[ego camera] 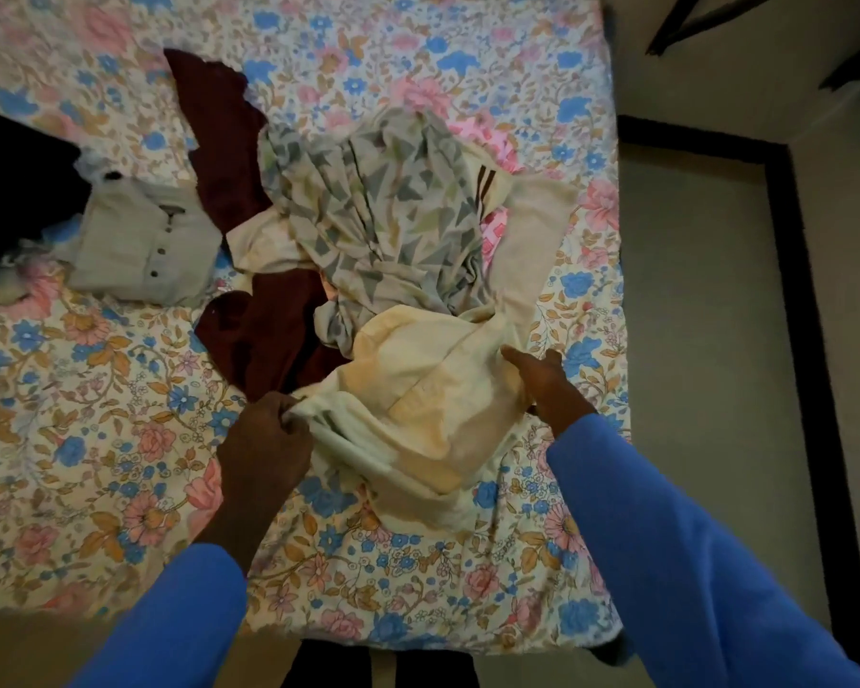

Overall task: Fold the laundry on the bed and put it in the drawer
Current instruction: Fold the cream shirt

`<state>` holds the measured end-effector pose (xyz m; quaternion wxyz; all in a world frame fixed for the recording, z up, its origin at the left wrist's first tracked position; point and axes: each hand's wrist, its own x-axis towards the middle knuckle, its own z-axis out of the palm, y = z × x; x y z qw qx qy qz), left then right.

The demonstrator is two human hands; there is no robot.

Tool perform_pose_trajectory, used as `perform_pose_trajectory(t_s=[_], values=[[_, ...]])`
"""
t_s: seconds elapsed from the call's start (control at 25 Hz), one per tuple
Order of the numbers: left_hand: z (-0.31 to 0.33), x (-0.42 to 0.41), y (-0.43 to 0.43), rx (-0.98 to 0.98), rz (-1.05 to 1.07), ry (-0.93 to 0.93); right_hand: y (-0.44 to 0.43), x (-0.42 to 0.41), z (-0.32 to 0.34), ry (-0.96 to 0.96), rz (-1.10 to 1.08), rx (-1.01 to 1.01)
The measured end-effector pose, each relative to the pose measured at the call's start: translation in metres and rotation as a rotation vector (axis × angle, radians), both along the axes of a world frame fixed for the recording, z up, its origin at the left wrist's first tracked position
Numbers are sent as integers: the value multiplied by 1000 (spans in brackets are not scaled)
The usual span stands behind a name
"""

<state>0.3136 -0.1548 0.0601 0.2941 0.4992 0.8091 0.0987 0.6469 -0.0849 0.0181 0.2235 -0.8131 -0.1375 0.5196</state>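
Observation:
A cream garment lies bunched on the flowered bed, near its front right part. My left hand grips the garment's left edge in a fist. At the garment's right side, my right hand holds the cloth, thumb on top and fingers hidden under it. Behind it lies a pile: a grey triangle-patterned cloth, a maroon garment and a pink piece.
A folded grey buttoned shirt rests at the left of the bed, beside a dark item. The bed's right edge meets a pale floor with a black border strip. No drawer is in view.

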Motion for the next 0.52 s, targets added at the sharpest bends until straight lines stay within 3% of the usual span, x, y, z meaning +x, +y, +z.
perform_pose_trajectory(t_s=[0.08,0.16,0.2,0.28,0.32,0.36,0.44,0.52], values=[[-18,11,-15,84,-68,152,7,-4,-14,-73,144,13],[-18,34,-32,279,-240,53,10,-22,-9,-216,302,111],[-14,51,-37,329,-334,-56,14,-34,2,-101,278,181],[-4,86,-37,244,-360,-279,22,-59,33,431,202,262],[-1,98,-32,198,-263,-368,23,-66,48,670,215,286],[0,105,-22,187,-96,-434,25,-68,54,753,294,318],[2,100,1,199,263,-525,26,-65,56,525,600,396],[13,83,19,197,420,-719,18,-62,57,214,884,393]])
